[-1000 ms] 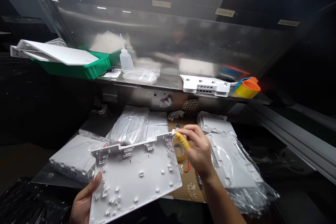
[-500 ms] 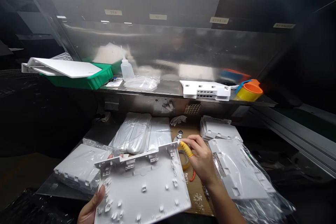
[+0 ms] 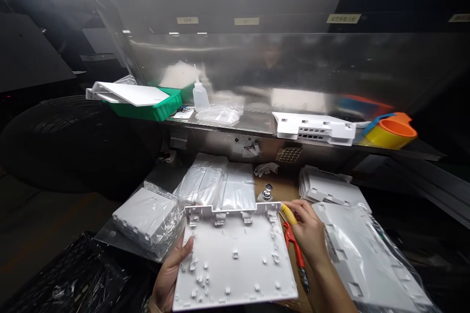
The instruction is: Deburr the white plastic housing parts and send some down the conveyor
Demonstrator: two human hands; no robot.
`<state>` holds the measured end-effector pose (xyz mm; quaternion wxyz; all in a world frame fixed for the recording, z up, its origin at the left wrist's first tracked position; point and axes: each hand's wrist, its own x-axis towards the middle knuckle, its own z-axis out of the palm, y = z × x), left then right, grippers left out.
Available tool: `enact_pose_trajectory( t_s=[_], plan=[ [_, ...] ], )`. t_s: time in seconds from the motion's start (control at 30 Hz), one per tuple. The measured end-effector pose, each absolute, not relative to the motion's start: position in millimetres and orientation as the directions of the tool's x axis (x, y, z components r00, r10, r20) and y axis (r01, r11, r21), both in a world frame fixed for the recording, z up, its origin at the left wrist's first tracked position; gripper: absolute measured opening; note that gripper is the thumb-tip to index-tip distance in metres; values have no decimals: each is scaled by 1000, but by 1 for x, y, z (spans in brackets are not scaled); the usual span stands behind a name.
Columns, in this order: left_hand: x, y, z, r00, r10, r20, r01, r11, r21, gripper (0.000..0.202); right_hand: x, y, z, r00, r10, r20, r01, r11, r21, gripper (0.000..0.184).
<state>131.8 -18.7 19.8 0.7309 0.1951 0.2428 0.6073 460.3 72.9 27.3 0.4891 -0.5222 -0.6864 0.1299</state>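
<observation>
My left hand point(image 3: 169, 269) grips a white plastic housing panel point(image 3: 253, 249) by its left edge, thumb on the inner face and the other fingers mostly hidden behind. Clips, posts and small bosses cover that inner face, which is turned toward me. At the panel's upper right corner, my right hand point(image 3: 310, 232) has its fingertips closed on the edge. A yellow finger cot point(image 3: 289, 214) covers one of its fingers. Just below this hand, a red-handled tool point(image 3: 291, 237) lies on the brown cardboard point(image 3: 284, 187). Behind the panel stands a small bottle with a metal cap point(image 3: 267, 192).
Bagged white panels point(image 3: 147, 215) lie at left, more stacked panels point(image 3: 352, 239) at right. Clear plastic bags point(image 3: 205, 176) sit behind. The metal shelf point(image 3: 257, 124) carries a green bin point(image 3: 165, 107), a squeeze bottle point(image 3: 200, 97), a white housing point(image 3: 312, 127) and tape rolls point(image 3: 391, 132).
The view has swung left, so things appear farther right. The panel now stands straighter, its top edge nearly level. More of the red-handled tool shows, while the yellow tape roll is hidden.
</observation>
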Motion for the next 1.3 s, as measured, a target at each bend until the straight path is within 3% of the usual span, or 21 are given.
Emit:
enact_pose_trajectory(
  t_s=[0.13,0.2,0.4,0.7,0.87,0.93,1.03,1.2,1.3],
  plan=[
    [157,-20,50,113,947,-301,-711,288,641,87,458,65,31,117,843,526,525,397,-753,38],
    [175,-19,67,95,935,-343,-677,313,666,83,443,55,50,102,818,566,467,463,-753,34],
    [219,-17,84,-82,980,-181,-465,123,877,52,377,29,94,-66,735,675,343,652,-676,29],
    [221,-22,67,-17,980,-198,-476,166,864,55,368,29,65,-3,820,572,279,550,-787,22],
    [218,-22,57,-26,987,-158,-406,134,904,54,365,25,62,-92,753,651,303,644,-702,29],
    [215,-24,55,-31,981,-191,-440,158,884,55,370,37,41,-108,794,598,396,586,-707,26],
    [204,-30,56,-1,957,-289,-553,240,798,63,391,67,-15,-2,898,440,595,355,-721,26],
    [176,-42,62,82,907,-414,-706,346,618,96,429,106,-106,83,966,245,736,106,-669,27],
    [163,-49,62,104,904,-414,-744,347,571,99,445,103,-132,86,981,172,784,40,-620,37]
  ],
)
